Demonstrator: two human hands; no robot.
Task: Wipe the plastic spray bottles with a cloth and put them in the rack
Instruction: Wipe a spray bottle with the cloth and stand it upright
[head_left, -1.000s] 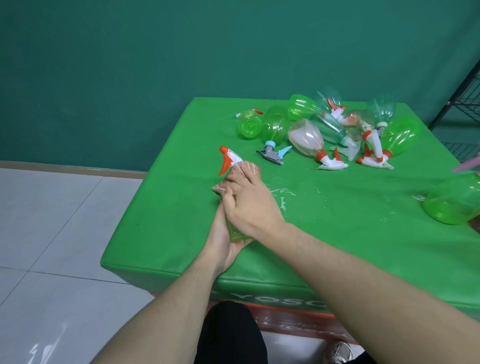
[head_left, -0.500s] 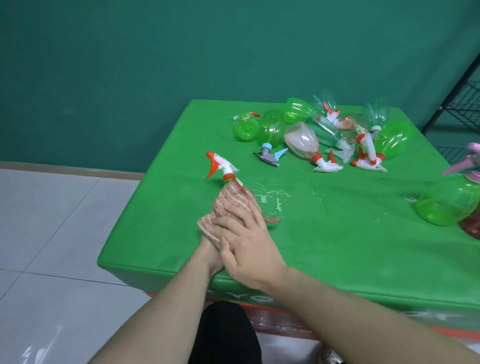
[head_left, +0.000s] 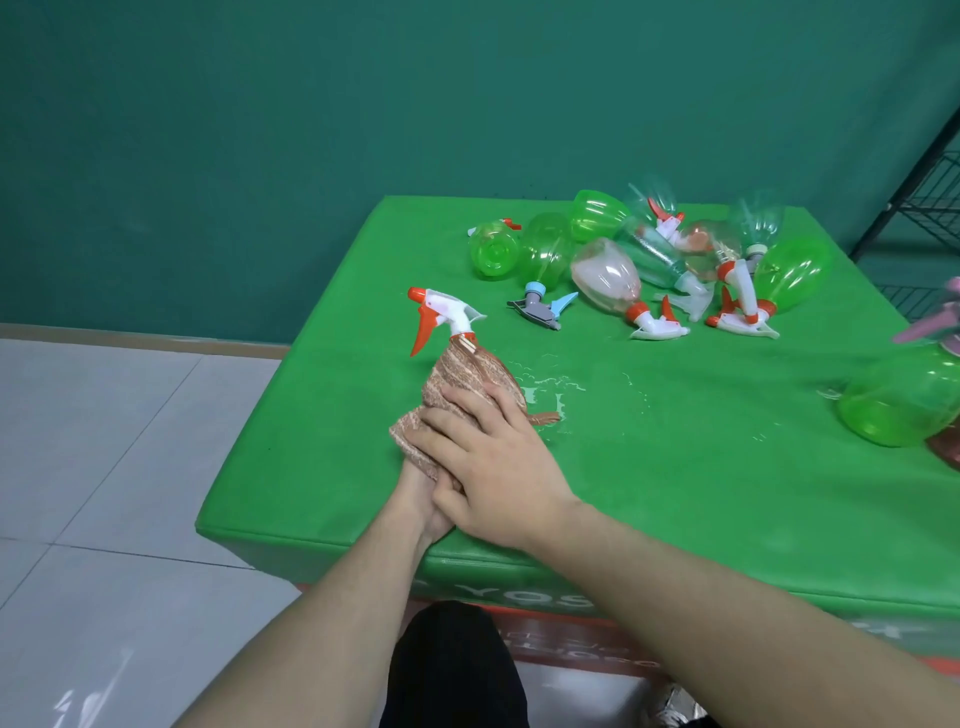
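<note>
The grip of the right hand (head_left: 488, 467) was closed over a brown-and-white striped cloth (head_left: 457, 384), its fingers curled round the cloth and pressing it against the body of a spray bottle with a white head and orange trigger (head_left: 441, 317). That bottle lay tilted over the near left part of the green padded desk (head_left: 675, 467), its nozzle end pointing away from the person and its body almost wholly hidden inside the cloth. The left hand (head_left: 421, 506) sat under the right one, mostly covered by it; it seemed to hold the base end of the bottle, but how its fingers lay could not be told. A wet patch of water (head_left: 556, 395) glistened on the desk just right of the cloth. At the far side of the desk lay a loose heap of plastic spray bottles (head_left: 649, 260), green, clear and pinkish, all on their sides and touching one another, one with a grey and blue trigger head (head_left: 540, 309) at the near edge of the heap. Well apart from them, at the right edge of the view, stood a green round bottle with a pink trigger (head_left: 904, 400). Beyond it, in the far right corner, part of a black wire rack (head_left: 919, 197) showed against the dark green wall (head_left: 260, 130).
</note>
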